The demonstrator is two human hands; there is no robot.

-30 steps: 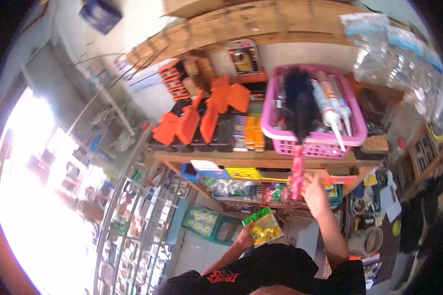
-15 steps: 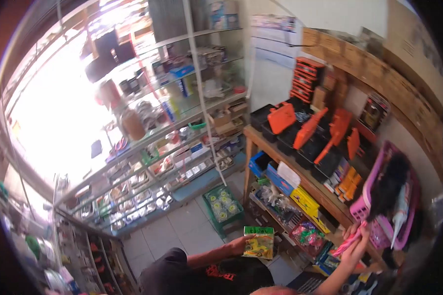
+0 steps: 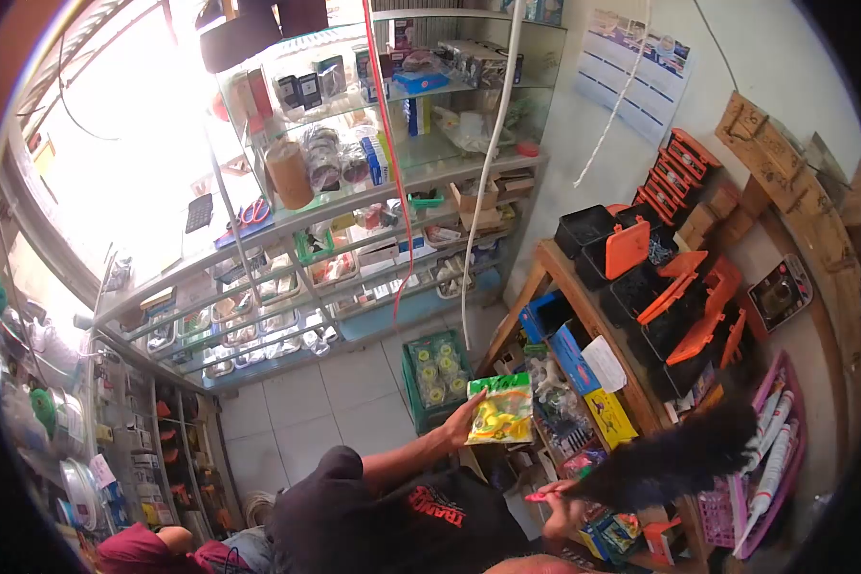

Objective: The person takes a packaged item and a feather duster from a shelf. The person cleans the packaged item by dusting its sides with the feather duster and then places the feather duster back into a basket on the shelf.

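My left hand (image 3: 461, 424) grips the edge of a flat plastic packet (image 3: 500, 409) with a green top and yellow contents. The packet is held up in front of the shelves. My right hand (image 3: 562, 518) is closed around the pink handle of a black feather duster (image 3: 674, 459). The duster's dark, blurred plumes reach right, across the wooden table's front edge and up to the pink basket (image 3: 787, 450). White tubes (image 3: 773, 478) stand in that basket.
Black boxes with orange lids (image 3: 627, 251) sit on the wooden table (image 3: 598, 316). A green crate (image 3: 413, 387) of round packages stands on the tiled floor (image 3: 320, 407). Glass shelving (image 3: 421, 143) lines the back. Maroon cloth (image 3: 139, 553) and a bare knee show lower left.
The view has swung right. My right hand has brought the feather duster down and left, away from the pink basket. The packet stays in my left hand, now tilted differently.
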